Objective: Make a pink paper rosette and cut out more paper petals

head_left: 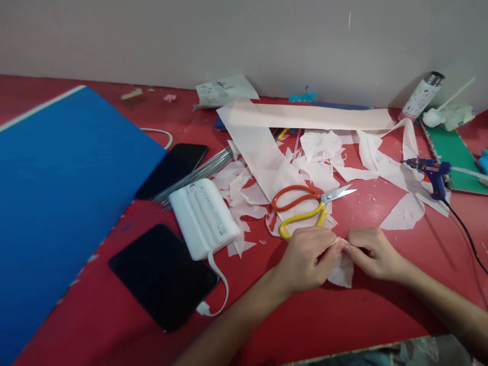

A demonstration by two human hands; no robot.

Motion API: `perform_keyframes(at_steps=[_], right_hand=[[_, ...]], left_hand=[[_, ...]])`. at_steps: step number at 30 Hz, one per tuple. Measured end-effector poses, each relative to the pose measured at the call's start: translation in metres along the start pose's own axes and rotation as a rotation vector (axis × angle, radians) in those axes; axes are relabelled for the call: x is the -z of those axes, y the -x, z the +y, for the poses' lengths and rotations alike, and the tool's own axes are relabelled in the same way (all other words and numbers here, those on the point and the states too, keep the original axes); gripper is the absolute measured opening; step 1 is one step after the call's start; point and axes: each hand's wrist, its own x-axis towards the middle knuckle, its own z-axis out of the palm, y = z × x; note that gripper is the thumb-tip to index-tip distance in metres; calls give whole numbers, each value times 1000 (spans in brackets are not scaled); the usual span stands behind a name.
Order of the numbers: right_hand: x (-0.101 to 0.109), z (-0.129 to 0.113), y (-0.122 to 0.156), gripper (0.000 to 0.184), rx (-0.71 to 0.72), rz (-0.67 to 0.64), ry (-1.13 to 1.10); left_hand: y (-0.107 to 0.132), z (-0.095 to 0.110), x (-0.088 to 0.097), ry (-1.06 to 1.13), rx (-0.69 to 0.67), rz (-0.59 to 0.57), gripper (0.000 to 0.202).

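Observation:
My left hand [308,259] and my right hand [375,253] meet at the middle of the view, their fingertips pinching a small piece of pale pink tissue paper [342,270] between them. Just above my left hand lie orange-and-yellow-handled scissors [305,206], closed, on a heap of pale pink paper scraps [247,195]. A long strip of the same paper [305,116] runs across the back of the table. Further scraps [404,211] spread to the right.
The table is red. On its left are a blue board [64,203], a white power bank [204,218] with a cable, several thin metal rods [194,175] and black phones [162,277]. A blue hot glue gun [430,173] and a patterned bottle [421,96] stand at right.

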Motion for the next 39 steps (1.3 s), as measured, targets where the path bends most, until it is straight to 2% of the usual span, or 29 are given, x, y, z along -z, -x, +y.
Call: perform_keyframes(at_steps=[6, 9, 12, 15, 21, 24, 26, 28, 31, 33, 35, 39], right_hand=[[-2, -5, 1, 35, 91, 84, 67], [-4, -5, 2, 35, 94, 141, 68], [-5, -2, 3, 35, 42, 193, 48], [-5, 1, 3, 35, 20, 227, 92], [-8, 1, 4, 34, 142, 348, 261], [-10, 0, 5, 34, 138, 383, 277], [-10, 1, 5, 35, 59, 356, 226], [-8, 4, 5, 36, -66, 271, 100], [-2, 9, 3, 34, -224, 52, -174], [1, 11, 2, 35, -265, -125, -310], [2, 13, 1, 39, -275, -230, -356], [1, 17, 0, 39, -267, -166, -303]], left_hand=[[3, 2, 0, -245, -173, 93, 32], [2, -1, 2, -79, -55, 52, 31], [-1, -5, 4, 133, 133, -98, 35], [-2, -6, 3, 185, 184, -181, 34], [1, 0, -4, -1, 23, -11, 33], [1, 1, -5, -73, -18, 34, 33], [1, -1, -4, -69, 7, 21, 34], [0, -5, -2, -17, 72, -32, 35], [-3, -10, 4, 82, 178, -140, 37], [-5, -13, 8, 124, 222, -204, 41], [-7, -14, 13, 167, 254, -257, 45], [-8, -16, 18, 133, 236, -286, 43]])
